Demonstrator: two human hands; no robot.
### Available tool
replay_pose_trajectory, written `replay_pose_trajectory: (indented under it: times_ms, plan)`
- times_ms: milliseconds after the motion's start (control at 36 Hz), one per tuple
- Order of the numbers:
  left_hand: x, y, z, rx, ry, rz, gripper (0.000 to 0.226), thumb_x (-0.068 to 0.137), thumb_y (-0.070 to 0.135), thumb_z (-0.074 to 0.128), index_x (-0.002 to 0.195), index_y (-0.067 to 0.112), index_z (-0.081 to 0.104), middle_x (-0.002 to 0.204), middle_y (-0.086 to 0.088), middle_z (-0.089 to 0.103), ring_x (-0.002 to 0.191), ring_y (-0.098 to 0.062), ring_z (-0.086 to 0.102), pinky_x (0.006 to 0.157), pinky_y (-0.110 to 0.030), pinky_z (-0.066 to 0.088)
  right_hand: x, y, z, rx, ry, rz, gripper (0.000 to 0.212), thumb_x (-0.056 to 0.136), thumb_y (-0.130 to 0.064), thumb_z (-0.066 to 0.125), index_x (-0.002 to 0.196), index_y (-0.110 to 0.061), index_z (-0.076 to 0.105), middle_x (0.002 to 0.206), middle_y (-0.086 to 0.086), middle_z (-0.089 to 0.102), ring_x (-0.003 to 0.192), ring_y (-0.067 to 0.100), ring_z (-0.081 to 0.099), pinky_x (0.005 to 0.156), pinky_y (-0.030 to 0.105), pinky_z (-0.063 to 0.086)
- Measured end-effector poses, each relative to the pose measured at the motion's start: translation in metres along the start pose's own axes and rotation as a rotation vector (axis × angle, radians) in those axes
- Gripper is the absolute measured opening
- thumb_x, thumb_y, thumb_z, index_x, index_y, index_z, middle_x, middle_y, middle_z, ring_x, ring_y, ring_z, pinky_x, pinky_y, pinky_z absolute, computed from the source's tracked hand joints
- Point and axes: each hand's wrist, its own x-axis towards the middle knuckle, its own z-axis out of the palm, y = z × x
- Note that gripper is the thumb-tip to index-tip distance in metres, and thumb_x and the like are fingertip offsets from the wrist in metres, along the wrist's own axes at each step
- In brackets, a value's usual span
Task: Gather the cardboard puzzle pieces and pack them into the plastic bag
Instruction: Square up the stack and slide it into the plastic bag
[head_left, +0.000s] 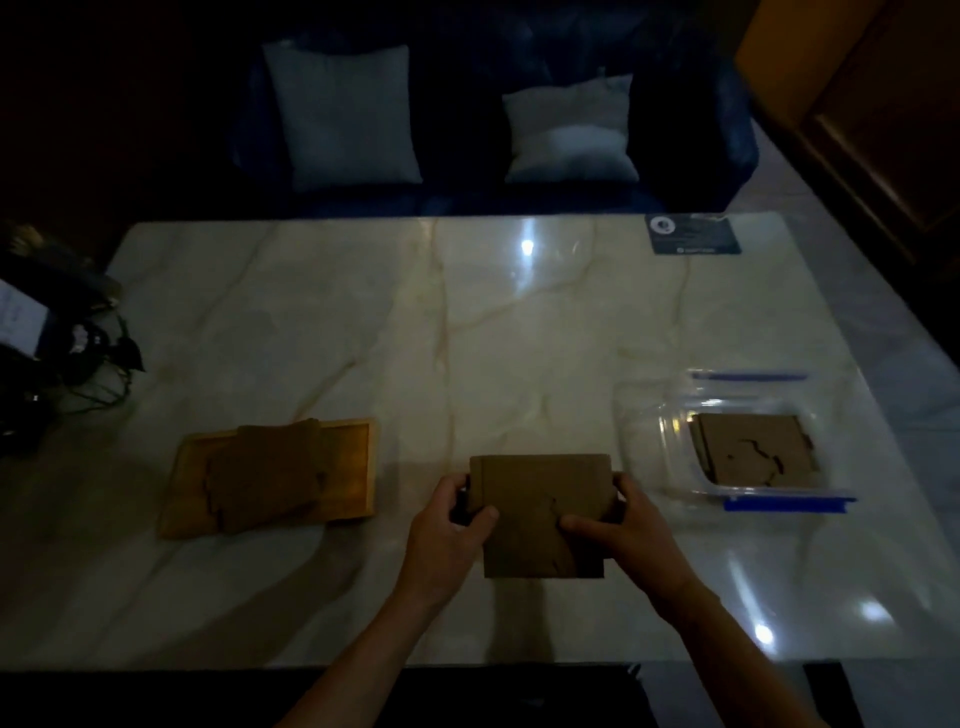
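A stack of brown cardboard puzzle pieces (535, 493) is held near the table's front centre. My left hand (452, 519) grips its left edge and my right hand (613, 525) grips its right edge, thumbs on top. To the right lies a clear plastic bag (654, 415) with a blue zip strip, and more cardboard pieces (753, 449) lie flat inside it. At the left, a wooden tray (353, 467) carries a loose pile of cardboard pieces (265, 473).
The marble table (363, 322) is glossy with light glare. A dark card (693, 235) lies at the far right corner. Dark gear with cables (57, 353) sits at the left edge. A dark sofa with two pale cushions (343, 114) stands behind.
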Motion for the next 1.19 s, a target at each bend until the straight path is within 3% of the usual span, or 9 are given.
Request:
replay_pose_trajectory:
  times_ms: [194, 361, 528, 667, 778, 889, 972, 1083, 1194]
  plan:
    - [0.0, 0.02, 0.05, -0.039, 0.028, 0.004, 0.027, 0.087, 0.016, 0.068, 0.101, 0.037, 0.058, 0.101, 0.007, 0.07, 0.089, -0.008, 0.069, 0.072, -0.035, 0.06, -0.005, -0.007, -0.062, 0.138, -0.089, 0.034, 0.061, 0.063, -0.048, 0.082, 0.116, -0.038, 0.053, 0.108, -0.002, 0.071, 0.09, 0.013, 0.073, 0.066, 0.027, 0.059]
    - [0.002, 0.037, 0.1, -0.075, 0.056, -0.013, 0.028, 0.085, 0.017, 0.07, 0.104, 0.037, 0.06, 0.102, 0.004, 0.072, 0.089, -0.009, 0.07, 0.071, -0.033, 0.06, -0.005, -0.006, -0.121, 0.16, -0.077, 0.01, 0.05, 0.071, -0.039, 0.076, 0.118, -0.031, 0.059, 0.105, 0.003, 0.074, 0.09, 0.02, 0.073, 0.068, 0.034, 0.06]
    - [0.004, 0.057, 0.156, -0.109, 0.086, -0.037, 0.031, 0.084, 0.011, 0.07, 0.102, 0.035, 0.061, 0.091, 0.011, 0.074, 0.076, -0.004, 0.071, 0.054, -0.019, 0.053, 0.0, -0.004, -0.177, 0.157, -0.071, 0.01, 0.049, 0.074, -0.033, 0.074, 0.119, -0.028, 0.058, 0.108, 0.005, 0.072, 0.089, 0.019, 0.074, 0.067, 0.033, 0.06]
    - [0.007, 0.069, 0.198, -0.064, 0.097, -0.064, 0.03, 0.083, 0.014, 0.071, 0.106, 0.031, 0.061, 0.096, 0.002, 0.071, 0.077, -0.01, 0.069, 0.055, -0.022, 0.054, 0.004, 0.0, -0.22, 0.149, -0.067, 0.034, 0.038, 0.084, -0.025, 0.073, 0.119, -0.031, 0.058, 0.104, 0.002, 0.072, 0.084, 0.015, 0.074, 0.061, 0.026, 0.059]
    - [0.011, 0.074, 0.232, -0.056, 0.093, -0.07, 0.031, 0.083, 0.015, 0.071, 0.103, 0.036, 0.06, 0.098, 0.002, 0.067, 0.072, -0.004, 0.067, 0.053, -0.018, 0.051, 0.006, 0.005, -0.252, 0.133, -0.042, 0.043, 0.042, 0.084, -0.028, 0.074, 0.123, -0.029, 0.059, 0.105, 0.002, 0.073, 0.085, 0.015, 0.074, 0.064, 0.029, 0.06]
    - [0.018, 0.077, 0.259, -0.061, 0.075, -0.085, 0.031, 0.085, 0.016, 0.068, 0.112, 0.03, 0.06, 0.101, -0.003, 0.066, 0.087, -0.019, 0.068, 0.064, -0.032, 0.058, 0.011, 0.01, -0.278, 0.144, 0.002, 0.045, 0.034, 0.083, -0.028, 0.074, 0.115, -0.032, 0.063, 0.096, -0.005, 0.076, 0.084, 0.011, 0.074, 0.06, 0.023, 0.059]
    - [0.023, 0.083, 0.276, -0.083, 0.061, -0.09, 0.028, 0.089, 0.012, 0.063, 0.107, 0.033, 0.059, 0.104, -0.004, 0.065, 0.09, -0.018, 0.068, 0.062, -0.028, 0.058, 0.016, 0.011, -0.293, 0.14, 0.013, 0.054, 0.028, 0.085, -0.025, 0.072, 0.108, -0.037, 0.061, 0.09, -0.011, 0.076, 0.082, 0.01, 0.074, 0.057, 0.021, 0.057]
    - [0.036, 0.087, 0.292, -0.041, 0.076, -0.119, 0.025, 0.09, 0.011, 0.063, 0.113, 0.019, 0.06, 0.108, -0.01, 0.063, 0.092, -0.023, 0.067, 0.064, -0.031, 0.059, 0.026, 0.01, -0.306, 0.118, 0.06, 0.059, 0.03, 0.086, -0.024, 0.072, 0.112, -0.032, 0.059, 0.093, -0.001, 0.075, 0.079, 0.013, 0.074, 0.057, 0.022, 0.057]
    - [0.053, 0.089, 0.304, 0.042, 0.101, -0.11, 0.026, 0.088, 0.013, 0.064, 0.114, 0.016, 0.061, 0.109, -0.008, 0.063, 0.086, -0.014, 0.065, 0.056, -0.019, 0.055, 0.04, 0.013, -0.31, 0.093, 0.155, 0.054, 0.043, 0.086, -0.022, 0.072, 0.125, -0.026, 0.055, 0.107, 0.004, 0.07, 0.086, 0.014, 0.07, 0.061, 0.022, 0.055]
